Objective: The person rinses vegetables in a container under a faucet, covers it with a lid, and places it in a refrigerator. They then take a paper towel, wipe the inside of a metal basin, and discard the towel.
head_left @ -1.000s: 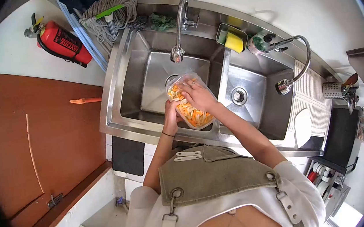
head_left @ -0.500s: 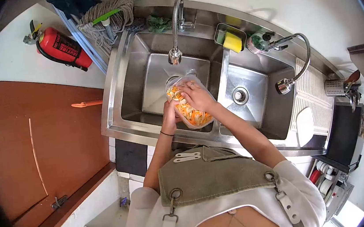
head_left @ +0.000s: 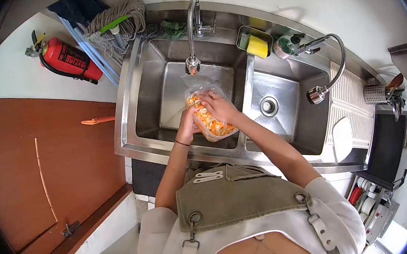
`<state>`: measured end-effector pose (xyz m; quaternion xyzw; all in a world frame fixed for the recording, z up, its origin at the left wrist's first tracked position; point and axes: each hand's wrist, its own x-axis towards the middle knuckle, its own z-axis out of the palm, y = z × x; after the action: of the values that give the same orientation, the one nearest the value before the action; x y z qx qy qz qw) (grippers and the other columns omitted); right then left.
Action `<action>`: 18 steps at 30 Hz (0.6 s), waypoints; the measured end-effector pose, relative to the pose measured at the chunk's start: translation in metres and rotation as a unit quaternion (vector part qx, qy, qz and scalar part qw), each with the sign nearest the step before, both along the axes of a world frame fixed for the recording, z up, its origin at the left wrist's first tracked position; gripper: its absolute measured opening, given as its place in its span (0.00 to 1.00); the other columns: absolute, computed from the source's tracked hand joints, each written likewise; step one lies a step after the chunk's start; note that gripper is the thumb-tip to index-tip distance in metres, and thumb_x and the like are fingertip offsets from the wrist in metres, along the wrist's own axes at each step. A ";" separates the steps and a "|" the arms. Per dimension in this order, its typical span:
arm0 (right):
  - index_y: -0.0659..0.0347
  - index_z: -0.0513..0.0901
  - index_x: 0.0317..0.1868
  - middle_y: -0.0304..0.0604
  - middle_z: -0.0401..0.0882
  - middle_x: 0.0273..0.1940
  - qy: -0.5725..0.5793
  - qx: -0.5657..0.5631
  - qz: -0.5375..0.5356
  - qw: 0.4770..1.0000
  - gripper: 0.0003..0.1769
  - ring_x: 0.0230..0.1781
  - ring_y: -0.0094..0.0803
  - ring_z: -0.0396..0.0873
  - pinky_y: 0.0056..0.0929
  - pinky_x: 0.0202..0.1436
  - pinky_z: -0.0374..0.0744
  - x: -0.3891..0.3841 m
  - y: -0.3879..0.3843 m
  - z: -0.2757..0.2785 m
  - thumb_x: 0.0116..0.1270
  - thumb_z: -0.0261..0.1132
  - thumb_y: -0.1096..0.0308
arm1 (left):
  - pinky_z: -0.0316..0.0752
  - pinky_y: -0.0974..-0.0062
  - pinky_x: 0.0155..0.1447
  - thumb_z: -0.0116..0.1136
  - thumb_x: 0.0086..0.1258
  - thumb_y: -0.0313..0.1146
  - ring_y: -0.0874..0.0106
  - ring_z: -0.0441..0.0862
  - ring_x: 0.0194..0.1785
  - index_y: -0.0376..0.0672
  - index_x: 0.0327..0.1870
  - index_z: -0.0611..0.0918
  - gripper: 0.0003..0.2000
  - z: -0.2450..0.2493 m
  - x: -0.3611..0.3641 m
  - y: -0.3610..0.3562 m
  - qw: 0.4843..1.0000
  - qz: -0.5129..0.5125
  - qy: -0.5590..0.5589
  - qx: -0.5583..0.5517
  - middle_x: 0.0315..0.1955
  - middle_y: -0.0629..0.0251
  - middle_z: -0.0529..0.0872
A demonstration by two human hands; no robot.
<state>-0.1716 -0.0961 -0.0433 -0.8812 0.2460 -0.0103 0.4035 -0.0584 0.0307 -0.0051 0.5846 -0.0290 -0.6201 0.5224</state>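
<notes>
A clear plastic container (head_left: 214,137) full of shredded orange and white vegetables (head_left: 209,122) is held over the left sink basin (head_left: 170,93), tilted toward its far end. My left hand (head_left: 188,125) grips the container's left side, with its thumb at the rim. Across the top of the vegetables lies my right hand (head_left: 218,108), its fingers stretched out flat and pressing on them. A translucent sheet, which looks like water, shows at the container's far edge. The left faucet (head_left: 193,64) hangs just beyond it.
The right basin (head_left: 280,104) has its own faucet (head_left: 317,95). Behind the divider sit a yellow sponge (head_left: 257,47) in a caddy and a bottle (head_left: 285,46). A ribbed drainboard (head_left: 348,87) holds a white board (head_left: 343,139). A mop (head_left: 120,21) leans at the left.
The container has tipped further away from me, and the translucent flow at its far edge is larger. Both hands keep their places on it; the view shifted slightly.
</notes>
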 end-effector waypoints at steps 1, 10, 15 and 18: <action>0.54 0.68 0.63 0.58 0.65 0.61 -0.001 0.000 -0.001 1.000 0.23 0.64 0.52 0.62 0.40 0.67 0.62 0.000 0.001 0.001 0.72 0.44 0.57 | 0.78 0.71 0.44 0.49 0.61 0.52 0.69 0.81 0.44 0.44 0.57 0.69 0.27 0.003 0.001 -0.001 1.000 -0.001 -0.001 0.000 0.46 0.62 0.79; 0.54 0.66 0.65 0.56 0.64 0.62 -0.027 0.049 -0.006 0.998 0.24 0.63 0.50 0.62 0.37 0.68 0.60 -0.003 0.006 -0.010 0.73 0.43 0.57 | 0.77 0.71 0.44 0.50 0.62 0.51 0.71 0.80 0.44 0.44 0.57 0.70 0.26 0.000 0.005 -0.004 0.999 -0.042 0.008 0.013 0.46 0.63 0.78; 0.54 0.64 0.67 0.50 0.64 0.63 -0.002 0.052 0.006 0.999 0.26 0.65 0.47 0.61 0.35 0.68 0.61 -0.002 0.004 -0.018 0.74 0.39 0.53 | 0.77 0.69 0.46 0.50 0.61 0.52 0.69 0.80 0.45 0.43 0.57 0.70 0.27 0.005 0.005 -0.005 0.999 -0.040 0.010 0.026 0.46 0.62 0.78; 0.52 0.62 0.67 0.51 0.63 0.64 0.016 0.045 0.011 0.999 0.27 0.65 0.46 0.61 0.35 0.67 0.61 -0.003 0.003 -0.017 0.74 0.38 0.52 | 0.77 0.69 0.47 0.51 0.61 0.53 0.68 0.80 0.45 0.43 0.57 0.69 0.28 0.008 0.006 -0.006 0.999 -0.052 0.007 0.015 0.47 0.61 0.78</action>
<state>-0.1742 -0.0929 -0.0604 -0.8650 0.2425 0.0194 0.4388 -0.0521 0.0247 0.0030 0.5858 -0.0469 -0.6508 0.4807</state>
